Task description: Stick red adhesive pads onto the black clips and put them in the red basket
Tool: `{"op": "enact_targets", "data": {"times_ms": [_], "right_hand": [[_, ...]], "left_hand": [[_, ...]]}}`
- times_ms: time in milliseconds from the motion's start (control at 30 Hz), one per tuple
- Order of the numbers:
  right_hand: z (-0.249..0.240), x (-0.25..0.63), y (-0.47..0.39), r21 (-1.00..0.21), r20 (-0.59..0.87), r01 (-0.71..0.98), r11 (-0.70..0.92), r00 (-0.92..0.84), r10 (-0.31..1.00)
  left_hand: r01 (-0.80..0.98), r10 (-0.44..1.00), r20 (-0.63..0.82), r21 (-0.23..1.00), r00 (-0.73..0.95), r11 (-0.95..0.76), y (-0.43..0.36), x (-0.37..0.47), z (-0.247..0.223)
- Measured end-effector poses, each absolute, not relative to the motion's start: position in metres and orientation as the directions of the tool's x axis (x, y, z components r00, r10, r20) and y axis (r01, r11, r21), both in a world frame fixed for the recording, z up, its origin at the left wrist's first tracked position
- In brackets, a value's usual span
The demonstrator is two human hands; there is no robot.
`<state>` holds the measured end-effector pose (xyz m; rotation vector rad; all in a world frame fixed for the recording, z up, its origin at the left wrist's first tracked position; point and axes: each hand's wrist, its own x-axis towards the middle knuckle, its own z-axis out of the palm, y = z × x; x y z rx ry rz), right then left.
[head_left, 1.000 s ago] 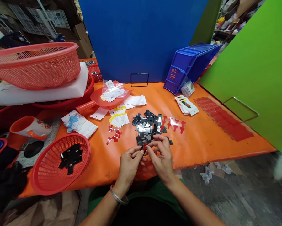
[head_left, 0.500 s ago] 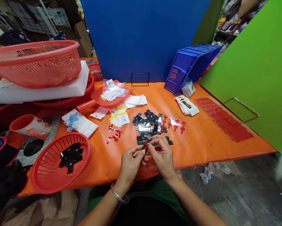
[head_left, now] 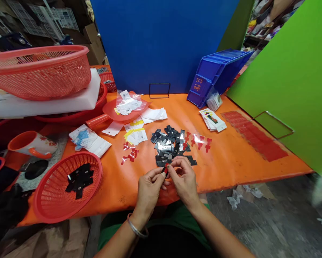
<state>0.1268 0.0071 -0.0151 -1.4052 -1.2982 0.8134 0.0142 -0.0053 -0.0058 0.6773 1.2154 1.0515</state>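
On the orange worktop (head_left: 230, 154), a red basket (head_left: 49, 197) holds some black pieces (head_left: 81, 179), presumably done; the larger heap of plates (head_left: 164, 147) looks left. Fingers of the left hand (head_left: 148, 188) pinch one black strip (head_left: 164, 172) before the heap; those of the right hand (head_left: 184, 179), nearly closed, meet its red end (head_left: 166, 166), grip unclear. Small red cutouts (head_left: 200, 146) flank the heap.

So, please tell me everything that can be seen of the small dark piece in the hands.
The small dark piece looks like a narrow strip with a red area near its upper end; its material and finer parts cannot be told. It is held tilted over the orange tabletop, on the near side of the pile of dark and silvery pieces. The left hand pinches it; the right hand has its fingertips at the red area.
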Motion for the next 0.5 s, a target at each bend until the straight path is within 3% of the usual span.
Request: {"op": "enact_targets", "data": {"times_ms": [100, 200, 500], "right_hand": [[-0.016, 0.126, 0.006, -0.978, 0.105, 0.203, 0.052, 0.262, 0.959], [-0.017, 0.127, 0.009, -1.000, -0.007, 0.013, -0.012, 0.334, 0.943], [-0.021, 0.121, 0.007, -0.920, -0.292, -0.254, -0.299, -0.065, 0.954]], "left_hand": [[-0.261, 0.918, -0.396, 0.887, -0.004, 0.381, -0.007, 0.015, -0.007], [-0.247, 0.919, -0.394, 0.891, -0.002, 0.381, -0.007, 0.013, -0.007], [-0.083, 0.911, -0.408, 0.907, 0.065, 0.413, -0.009, -0.005, -0.006]]}}
